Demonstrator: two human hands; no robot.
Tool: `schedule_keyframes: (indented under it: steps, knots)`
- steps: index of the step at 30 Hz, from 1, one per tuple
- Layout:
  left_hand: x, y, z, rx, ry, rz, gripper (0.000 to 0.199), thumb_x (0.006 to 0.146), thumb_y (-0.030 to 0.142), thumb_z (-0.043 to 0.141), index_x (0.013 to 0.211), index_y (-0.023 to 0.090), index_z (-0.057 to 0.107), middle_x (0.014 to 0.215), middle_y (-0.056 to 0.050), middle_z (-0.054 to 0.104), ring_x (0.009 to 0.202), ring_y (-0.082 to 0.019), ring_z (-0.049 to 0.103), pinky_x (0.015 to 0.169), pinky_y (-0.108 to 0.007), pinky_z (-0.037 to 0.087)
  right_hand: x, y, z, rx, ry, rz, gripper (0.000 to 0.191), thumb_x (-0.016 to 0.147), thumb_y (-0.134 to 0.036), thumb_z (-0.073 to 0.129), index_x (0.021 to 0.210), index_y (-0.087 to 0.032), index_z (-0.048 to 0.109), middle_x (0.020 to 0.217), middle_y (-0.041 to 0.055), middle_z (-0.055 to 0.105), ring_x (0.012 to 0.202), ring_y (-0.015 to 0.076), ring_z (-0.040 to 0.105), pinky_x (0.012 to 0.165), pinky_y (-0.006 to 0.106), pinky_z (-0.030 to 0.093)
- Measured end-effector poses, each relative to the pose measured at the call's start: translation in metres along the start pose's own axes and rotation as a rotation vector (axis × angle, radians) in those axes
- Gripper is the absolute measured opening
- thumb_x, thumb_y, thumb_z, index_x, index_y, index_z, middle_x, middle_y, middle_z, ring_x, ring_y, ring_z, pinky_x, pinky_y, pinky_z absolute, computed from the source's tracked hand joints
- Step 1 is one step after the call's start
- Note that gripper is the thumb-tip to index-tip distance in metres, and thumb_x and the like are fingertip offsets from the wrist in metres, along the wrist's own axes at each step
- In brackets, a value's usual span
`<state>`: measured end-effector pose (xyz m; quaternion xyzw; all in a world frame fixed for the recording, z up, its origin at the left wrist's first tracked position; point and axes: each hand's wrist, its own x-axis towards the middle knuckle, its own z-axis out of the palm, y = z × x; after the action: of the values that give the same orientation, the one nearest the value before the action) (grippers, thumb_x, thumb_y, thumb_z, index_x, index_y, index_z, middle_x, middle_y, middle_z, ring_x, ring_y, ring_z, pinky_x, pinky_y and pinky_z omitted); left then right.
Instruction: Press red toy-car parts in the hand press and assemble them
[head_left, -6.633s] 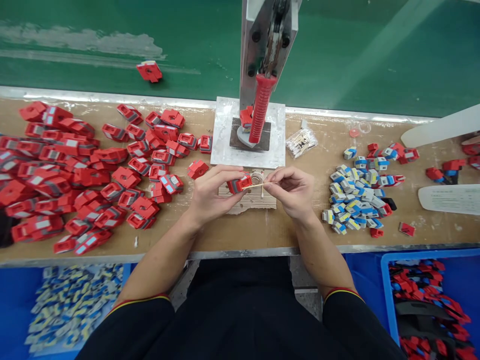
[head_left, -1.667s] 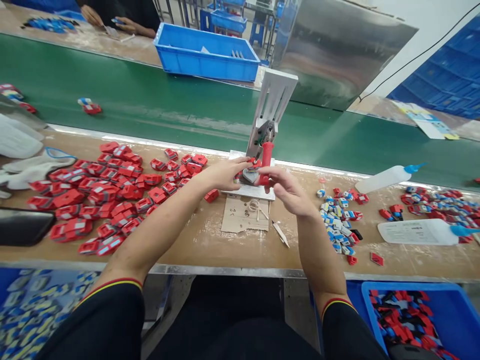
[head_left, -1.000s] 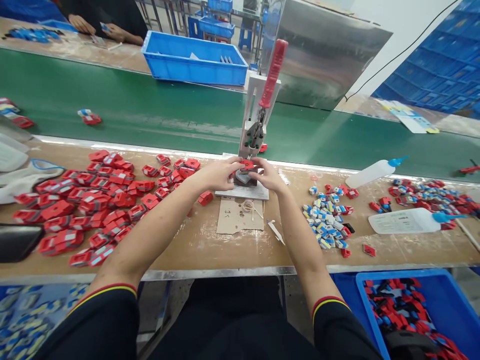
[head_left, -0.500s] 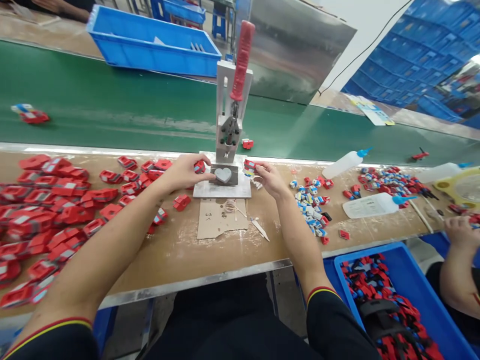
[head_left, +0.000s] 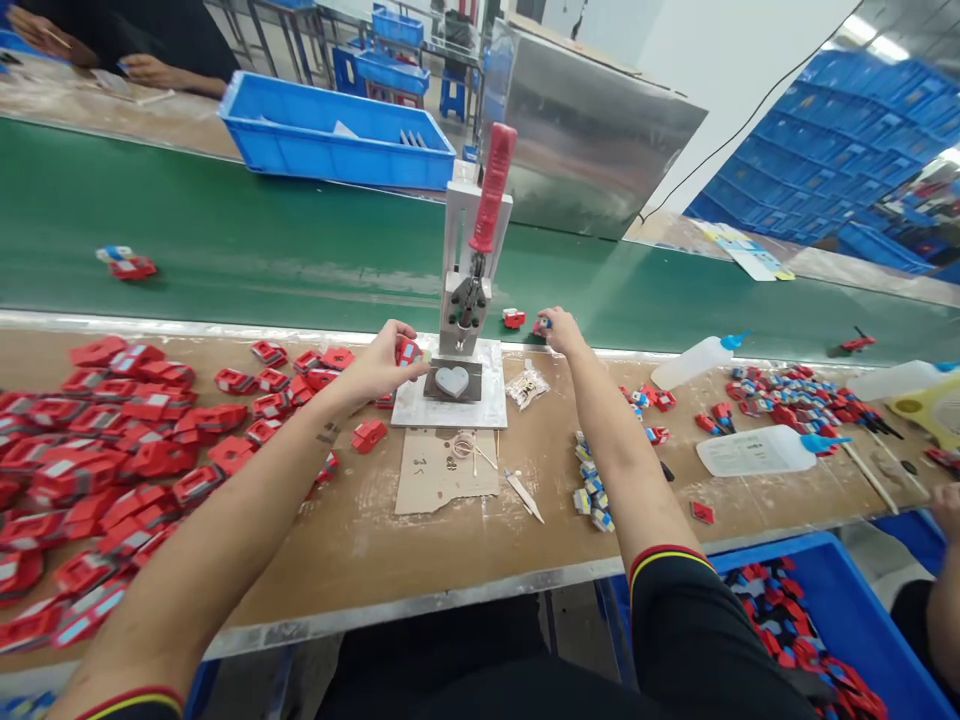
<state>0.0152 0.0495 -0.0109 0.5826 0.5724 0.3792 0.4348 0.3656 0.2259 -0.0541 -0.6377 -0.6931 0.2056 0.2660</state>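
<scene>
My left hand [head_left: 381,365] is closed around a red plastic toy part [head_left: 409,352], just left of the press's dark plate. My right hand [head_left: 564,330] reaches forward to the near edge of the green belt [head_left: 345,240], its fingers closed on a small red and blue toy part [head_left: 541,326]. Beside it on the belt sits another red and white toy part [head_left: 514,318]. Between my hands stands a metal toggle press [head_left: 465,290] with its red handle [head_left: 493,185] raised. A grey heart-shaped block [head_left: 452,382] lies in its base.
Red toy parts [head_left: 135,420] are heaped on the left. Blue and white parts [head_left: 592,490] lie partly hidden by my right forearm. Two glue bottles [head_left: 754,450], a torn cardboard piece [head_left: 446,475] and a blue crate [head_left: 832,600] are around. Co-workers' hands show at the edges.
My right hand has moved away from the press, forward and right to the belt, with its toy part. My left hand has drawn slightly back from the heart-shaped block. The camera view has shifted.
</scene>
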Motion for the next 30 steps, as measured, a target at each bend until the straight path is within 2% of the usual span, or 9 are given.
schedule_keyframes:
  steps: [3, 6, 9, 11, 13, 15, 17, 20, 30]
  knots:
    - [0.0, 0.001, 0.001, 0.141, 0.029, 0.074, 0.056, 0.068, 0.035, 0.08, 0.111, 0.023, 0.047, 0.082, 0.004, 0.065, 0.072, -0.017, 0.063, 0.071, -0.03, 0.048, 0.003, 0.001, 0.0, -0.089, -0.026, -0.014, 0.052, 0.077, 0.002, 0.062, 0.127, -0.011, 0.069, 0.124, 0.0191, 0.069, 0.115, 0.0289, 0.063, 0.116, 0.045, 0.046]
    - [0.004, -0.002, 0.007, 0.255, 0.046, 0.146, 0.04, 0.072, 0.032, 0.078, 0.103, 0.021, 0.054, 0.087, 0.0, 0.067, 0.081, -0.019, 0.063, 0.079, -0.033, 0.049, -0.002, 0.001, -0.011, -0.144, 0.055, -0.003, 0.065, 0.082, -0.002, 0.057, 0.147, -0.005, 0.052, 0.141, 0.0264, 0.058, 0.125, 0.031, 0.059, 0.117, 0.046, 0.044]
    - [0.01, -0.007, 0.014, 0.321, 0.015, 0.187, 0.025, 0.078, 0.031, 0.074, 0.096, 0.02, 0.06, 0.092, -0.003, 0.069, 0.088, -0.022, 0.064, 0.086, -0.036, 0.05, -0.025, -0.01, -0.019, -0.124, 0.26, -0.063, 0.05, 0.094, -0.011, 0.044, 0.144, -0.009, 0.049, 0.14, 0.0252, 0.054, 0.121, 0.0291, 0.06, 0.112, 0.046, 0.047]
    - [0.013, -0.012, 0.018, 0.323, 0.003, 0.199, 0.029, 0.079, 0.028, 0.073, 0.105, 0.019, 0.064, 0.096, -0.004, 0.071, 0.091, -0.022, 0.066, 0.089, -0.037, 0.052, -0.056, -0.024, -0.012, -0.056, 0.331, -0.251, 0.031, 0.099, -0.021, 0.045, 0.126, -0.016, 0.059, 0.121, 0.0182, 0.063, 0.107, 0.0279, 0.063, 0.1, 0.046, 0.052]
    - [0.015, -0.015, 0.02, 0.303, 0.014, 0.208, 0.043, 0.079, 0.025, 0.074, 0.12, 0.019, 0.063, 0.1, -0.004, 0.072, 0.092, -0.022, 0.067, 0.09, -0.036, 0.053, -0.094, -0.043, 0.008, -0.032, 0.148, -0.511, 0.02, 0.097, -0.035, 0.058, 0.111, -0.021, 0.062, 0.107, 0.0128, 0.068, 0.1, 0.0288, 0.064, 0.095, 0.047, 0.053]
    - [0.018, -0.018, 0.022, 0.277, 0.027, 0.205, 0.055, 0.078, 0.023, 0.076, 0.129, 0.018, 0.059, 0.101, -0.003, 0.073, 0.091, -0.022, 0.069, 0.089, -0.035, 0.055, -0.127, -0.061, 0.032, -0.053, -0.034, -0.623, 0.032, 0.09, -0.045, 0.071, 0.111, -0.023, 0.062, 0.11, 0.0127, 0.07, 0.105, 0.0314, 0.065, 0.095, 0.049, 0.053]
    - [0.02, -0.02, 0.024, 0.28, 0.05, 0.201, 0.052, 0.077, 0.024, 0.079, 0.126, 0.018, 0.061, 0.102, -0.004, 0.074, 0.092, -0.023, 0.07, 0.088, -0.036, 0.056, -0.147, -0.077, 0.055, -0.065, -0.13, -0.592, 0.04, 0.085, -0.049, 0.078, 0.11, -0.023, 0.06, 0.114, 0.0135, 0.071, 0.107, 0.0328, 0.065, 0.095, 0.05, 0.052]
    - [0.022, -0.02, 0.028, 0.315, 0.091, 0.224, 0.042, 0.078, 0.026, 0.08, 0.117, 0.018, 0.067, 0.109, -0.006, 0.077, 0.102, -0.026, 0.071, 0.097, -0.039, 0.056, -0.151, -0.092, 0.076, -0.066, -0.174, -0.461, 0.041, 0.081, -0.048, 0.08, 0.103, -0.024, 0.055, 0.11, 0.0119, 0.071, 0.102, 0.0316, 0.064, 0.09, 0.048, 0.052]
    - [0.028, -0.025, 0.035, 0.295, 0.069, 0.288, 0.058, 0.082, 0.024, 0.076, 0.138, 0.014, 0.065, 0.133, -0.012, 0.075, 0.122, -0.031, 0.07, 0.111, -0.043, 0.053, -0.137, -0.095, 0.089, 0.03, -0.168, -0.391, 0.041, 0.079, -0.042, 0.077, 0.1, -0.026, 0.046, 0.103, 0.0091, 0.069, 0.1, 0.0317, 0.063, 0.086, 0.046, 0.051]
